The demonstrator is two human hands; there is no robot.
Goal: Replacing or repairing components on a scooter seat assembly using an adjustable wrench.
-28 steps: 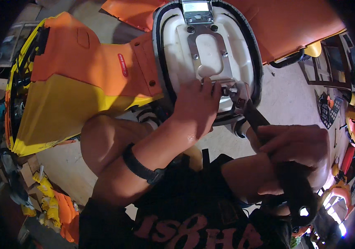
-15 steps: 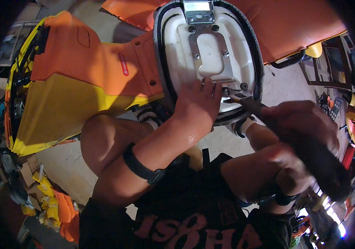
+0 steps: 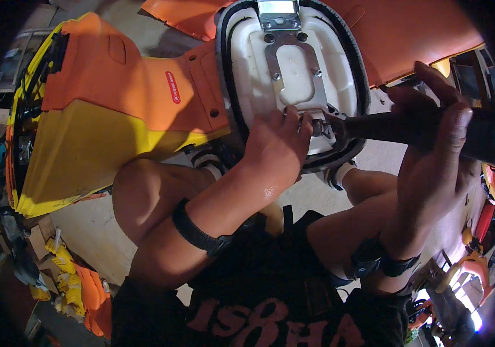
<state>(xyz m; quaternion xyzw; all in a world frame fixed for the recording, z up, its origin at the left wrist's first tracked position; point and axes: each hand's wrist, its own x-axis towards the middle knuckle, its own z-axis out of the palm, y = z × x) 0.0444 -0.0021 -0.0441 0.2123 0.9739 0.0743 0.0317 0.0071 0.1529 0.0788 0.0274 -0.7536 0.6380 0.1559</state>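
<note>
An upturned seat (image 3: pixel 247 75) shows its white underside, dark padded rim and bolted metal plate (image 3: pixel 317 52). My left hand (image 3: pixel 276 136) lies over its near rim, fingers bent onto the metal near the lower end of the plate; the thumb is mostly hidden. Beside those fingertips, the head of a dark-handled wrench (image 3: pixel 386 126) rests at the metal fitting (image 3: pixel 320 124). Its handle runs rightward, between the thumb and raised fingers of my right hand (image 3: pixel 435 168), which holds it loosely. What exactly the jaws sit on is too small to tell.
An orange and yellow scooter body (image 3: pixel 106 98) lies to the left of the seat, with a large orange panel (image 3: pixel 415 34) at the back right. Yellow and orange parts (image 3: pixel 88 295) are piled at lower left. More tools and parts crowd the right edge.
The wrench handle has swung up and away from me, from slanting toward the lower right to pointing right. My right hand has loosened its fingers; the left has barely moved.
</note>
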